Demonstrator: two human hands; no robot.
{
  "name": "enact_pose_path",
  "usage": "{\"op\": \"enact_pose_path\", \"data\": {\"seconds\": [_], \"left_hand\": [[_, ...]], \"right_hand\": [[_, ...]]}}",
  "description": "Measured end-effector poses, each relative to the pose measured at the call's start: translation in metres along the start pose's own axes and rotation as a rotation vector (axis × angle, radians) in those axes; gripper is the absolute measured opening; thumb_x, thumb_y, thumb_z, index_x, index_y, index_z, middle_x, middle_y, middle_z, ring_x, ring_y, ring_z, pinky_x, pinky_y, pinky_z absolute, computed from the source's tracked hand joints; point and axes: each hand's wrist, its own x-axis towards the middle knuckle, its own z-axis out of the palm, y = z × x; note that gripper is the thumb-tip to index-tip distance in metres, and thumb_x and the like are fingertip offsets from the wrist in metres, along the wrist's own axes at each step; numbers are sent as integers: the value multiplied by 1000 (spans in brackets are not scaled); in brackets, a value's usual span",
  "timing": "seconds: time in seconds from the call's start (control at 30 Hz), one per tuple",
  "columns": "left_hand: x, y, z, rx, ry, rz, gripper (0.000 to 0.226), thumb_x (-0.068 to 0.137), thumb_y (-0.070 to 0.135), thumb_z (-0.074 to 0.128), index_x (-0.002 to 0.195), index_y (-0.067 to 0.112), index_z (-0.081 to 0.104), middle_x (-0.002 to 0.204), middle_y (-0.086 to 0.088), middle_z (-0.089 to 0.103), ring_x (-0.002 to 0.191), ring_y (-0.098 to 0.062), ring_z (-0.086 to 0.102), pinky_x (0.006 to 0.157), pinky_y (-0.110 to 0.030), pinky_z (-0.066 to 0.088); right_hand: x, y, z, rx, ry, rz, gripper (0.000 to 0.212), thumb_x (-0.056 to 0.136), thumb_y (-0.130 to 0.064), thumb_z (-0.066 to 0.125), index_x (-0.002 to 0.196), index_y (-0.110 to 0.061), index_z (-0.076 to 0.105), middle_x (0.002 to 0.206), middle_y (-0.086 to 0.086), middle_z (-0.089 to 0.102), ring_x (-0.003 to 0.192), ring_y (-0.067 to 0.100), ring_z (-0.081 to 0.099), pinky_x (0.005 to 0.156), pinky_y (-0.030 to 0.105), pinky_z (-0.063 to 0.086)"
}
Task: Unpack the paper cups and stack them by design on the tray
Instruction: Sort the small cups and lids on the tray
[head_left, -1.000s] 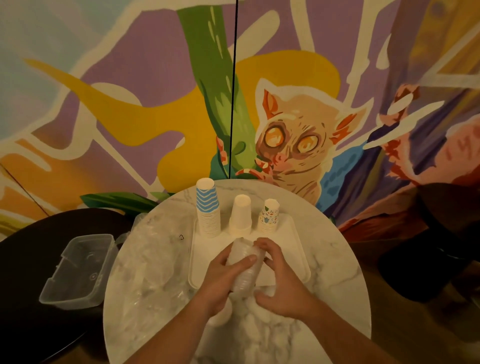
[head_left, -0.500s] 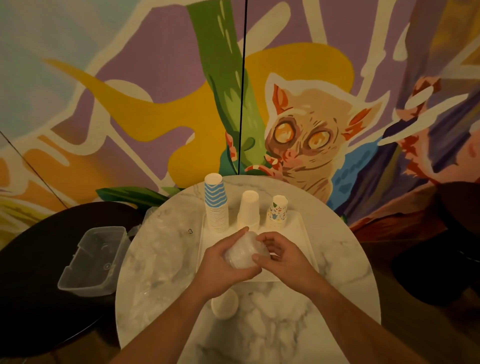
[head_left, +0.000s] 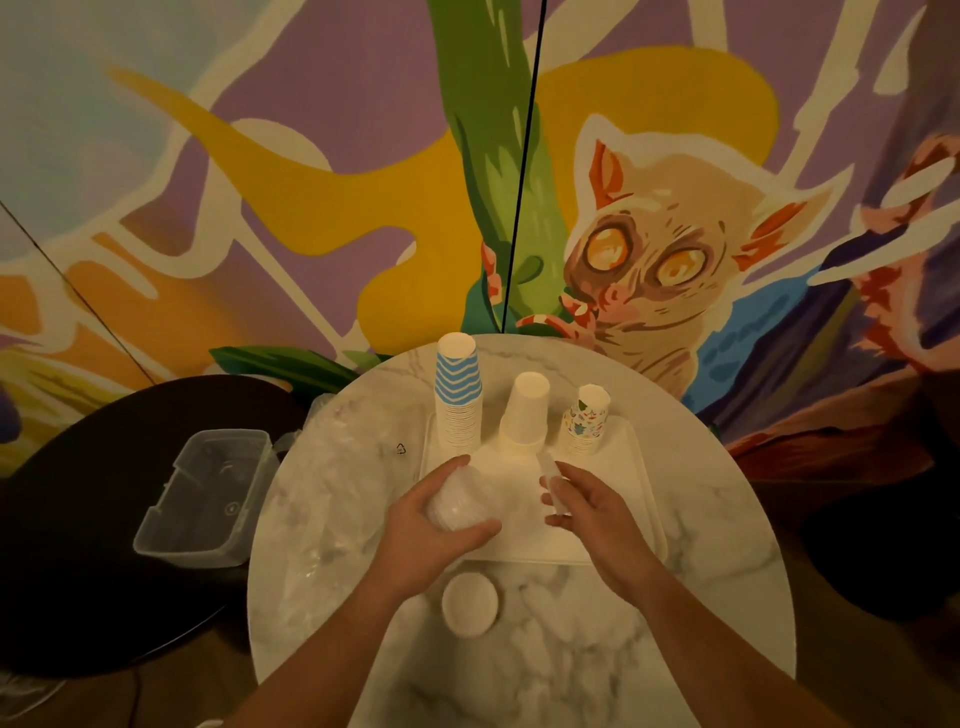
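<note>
Clear plastic container (head_left: 205, 499) on dark side table (head_left: 78, 519), far left; loose clear wrap (head_left: 332, 499) on marble table (head_left: 701, 571); left hand (head_left: 431, 525) curled around a crumpled clear wrapper (head_left: 457, 501) above the white tray (head_left: 623, 540); single white cup (head_left: 470, 605) on the marble, just in front of the tray; blue-striped stack (head_left: 457, 395), plain white stack (head_left: 524, 415) and patterned stack (head_left: 584, 421) upright along the tray's far edge; right hand (head_left: 592, 506) pinching a small clear scrap (head_left: 553, 480).

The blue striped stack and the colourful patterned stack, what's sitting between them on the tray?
The plain white cup stack, upside down on the tray, seen in the head view.
</note>
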Motion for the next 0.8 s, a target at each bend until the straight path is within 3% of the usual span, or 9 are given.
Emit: {"op": "enact_pose_path", "data": {"seconds": [0.1, 0.17, 0.27, 0.43, 0.6, 0.8], "left_hand": [[1, -17, -17, -12, 50, -56, 73, 63, 17, 96, 128, 33, 65, 121, 28, 67, 116, 7, 60, 99, -13, 48], [1, -27, -27, -10, 71, -86, 72, 63, 17, 96, 126, 35, 65, 120, 29, 66, 115, 7, 60, 99, -13, 47], [-1, -35, -36, -4, 78, -136, 73, 64, 19, 96, 125, 39, 63, 120, 32, 65, 114, 12, 58, 98, -11, 47], [-3, -46, -45, -15, 74, -190, 75, 64, 22, 96, 131, 35, 63, 127, 24, 64, 117, 12, 56, 95, -8, 46], [0, -53, -55, -24, 71, -201, 75, 64, 19, 96, 130, 30, 65, 125, 22, 67, 119, 7, 58, 101, -14, 46], [4, -54, -57, -10, 46, -195, 73, 65, 18, 96, 128, 33, 63, 124, 28, 65, 118, 11, 56, 98, -7, 44]], "right_hand": [[18, 13, -3, -296, 87, 28, 53, 90, -37, 71, 137, -19, 55, 121, -3, 67, 97, 9, 67, 90, 29, 53], [31, 23, 0, -508, 100, 8, 66, 84, -43, 77, 140, -20, 52, 128, -3, 63, 107, 12, 62, 95, 29, 47], [54, 38, 16, -710, 19, -69, 82, 79, -47, 80, 146, -16, 45, 142, 3, 55, 129, 21, 52, 111, 36, 41], [90, 58, 45, -963, -127, -111, 87, 84, -40, 77, 153, -13, 32, 153, 8, 42, 141, 25, 37, 116, 35, 29], [105, 79, 54, -1158, -143, -41, 98, 80, -43, 77, 155, -17, 22, 150, 11, 39, 136, 31, 37, 114, 44, 33], [108, 77, 60, -1168, -174, -48, 117, 65, -50, 85, 156, -34, 12, 151, 4, 31, 139, 31, 31, 112, 52, 35]]}}
